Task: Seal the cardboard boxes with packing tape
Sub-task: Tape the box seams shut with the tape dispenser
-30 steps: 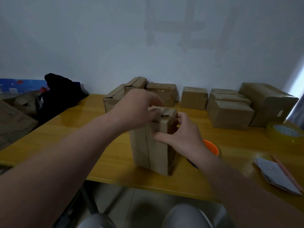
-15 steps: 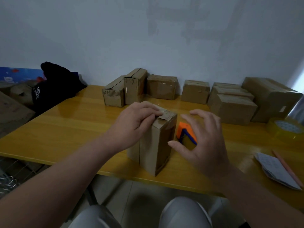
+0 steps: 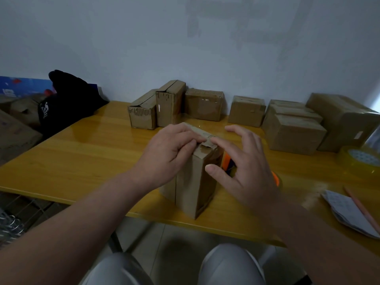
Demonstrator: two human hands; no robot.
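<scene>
A tall narrow cardboard box [image 3: 193,188] stands upright near the front edge of the yellow table [image 3: 92,153]. My left hand [image 3: 166,153] grips its top from the left, fingers curled over the torn, tape-covered top flap. My right hand [image 3: 244,167] hovers at the box's right side with fingers spread, its index fingertip touching the top flap. An orange tape dispenser [image 3: 227,161] sits just behind the box, mostly hidden by my right hand.
Several sealed cardboard boxes [image 3: 203,103] line the wall at the back of the table. A clear tape roll [image 3: 359,159] lies at the right edge, with a notepad [image 3: 349,212] and pencil [image 3: 362,208] in front of it. A black bag [image 3: 67,99] lies at the left.
My right hand let go of the box, swung out over the orange dispenser, then came back so its index finger touches the top flap. My left hand stayed on the box top.
</scene>
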